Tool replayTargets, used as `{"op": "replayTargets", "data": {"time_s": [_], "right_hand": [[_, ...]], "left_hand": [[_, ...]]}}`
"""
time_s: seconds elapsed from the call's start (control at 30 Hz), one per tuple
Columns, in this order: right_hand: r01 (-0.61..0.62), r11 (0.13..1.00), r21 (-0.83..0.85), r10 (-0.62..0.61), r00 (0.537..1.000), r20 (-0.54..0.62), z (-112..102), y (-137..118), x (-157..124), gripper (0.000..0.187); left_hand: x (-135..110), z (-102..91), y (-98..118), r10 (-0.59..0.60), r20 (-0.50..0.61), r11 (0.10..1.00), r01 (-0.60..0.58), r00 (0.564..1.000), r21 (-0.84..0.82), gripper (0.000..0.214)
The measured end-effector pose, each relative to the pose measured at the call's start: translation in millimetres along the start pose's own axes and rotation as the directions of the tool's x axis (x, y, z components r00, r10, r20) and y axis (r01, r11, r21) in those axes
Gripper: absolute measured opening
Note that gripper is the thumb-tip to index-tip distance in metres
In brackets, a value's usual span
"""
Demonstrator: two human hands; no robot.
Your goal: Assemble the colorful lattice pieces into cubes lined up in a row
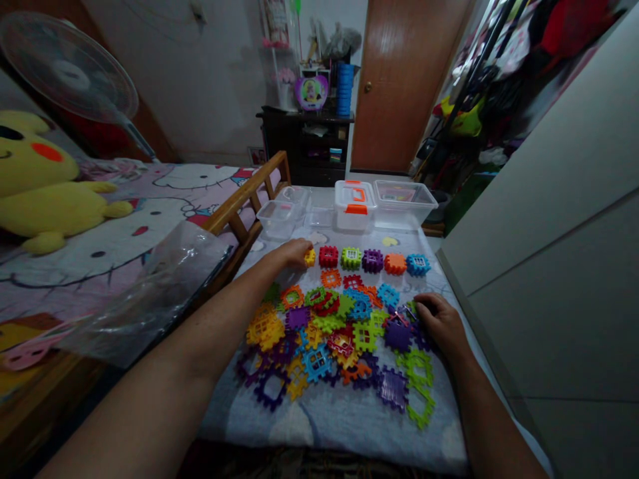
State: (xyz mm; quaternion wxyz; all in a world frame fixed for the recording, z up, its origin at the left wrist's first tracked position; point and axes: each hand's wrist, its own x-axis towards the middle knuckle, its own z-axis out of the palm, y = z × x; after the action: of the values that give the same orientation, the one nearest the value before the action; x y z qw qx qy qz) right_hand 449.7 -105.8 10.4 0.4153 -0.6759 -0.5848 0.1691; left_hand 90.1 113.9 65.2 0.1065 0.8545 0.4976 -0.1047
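My left hand [293, 253] reaches far forward, its fingers closed on a yellow block cube [310, 257] at the left end of a row of built cubes: red [328, 256], green [351, 257], purple [372, 260], orange [395, 263], blue [418, 264]. My right hand [439, 324] rests palm down on the right edge of a heap of flat interlocking plastic tiles [329, 332], fingers curled over a purple tile [398, 334]. All of it lies on a pale printed cloth [344, 416].
Clear plastic boxes [278, 218] and a white case with an orange handle [354, 203] stand at the far edge. A bed with a wooden rail [244, 199], a yellow plush toy [44, 186] and a crumpled plastic bag [160, 286] lies left. A white cabinet [554, 253] stands right.
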Motion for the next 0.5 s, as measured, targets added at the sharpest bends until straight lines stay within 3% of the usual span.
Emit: {"op": "replayTargets", "data": {"time_s": [0.33, 0.5], "right_hand": [[-0.019, 1.000, 0.006, 0.019, 1.000, -0.001, 0, 6, 0, 0.025], [-0.019, 1.000, 0.000, 0.019, 1.000, -0.004, 0, 7, 1, 0.026]], "left_hand": [[-13, -4.1, -3, -0.013, -0.042, 0.998, 0.010, 0.999, -0.056, 0.092], [-48, -3.2, -14, 0.016, -0.162, 0.998, -0.027, 0.987, -0.063, 0.083]]}}
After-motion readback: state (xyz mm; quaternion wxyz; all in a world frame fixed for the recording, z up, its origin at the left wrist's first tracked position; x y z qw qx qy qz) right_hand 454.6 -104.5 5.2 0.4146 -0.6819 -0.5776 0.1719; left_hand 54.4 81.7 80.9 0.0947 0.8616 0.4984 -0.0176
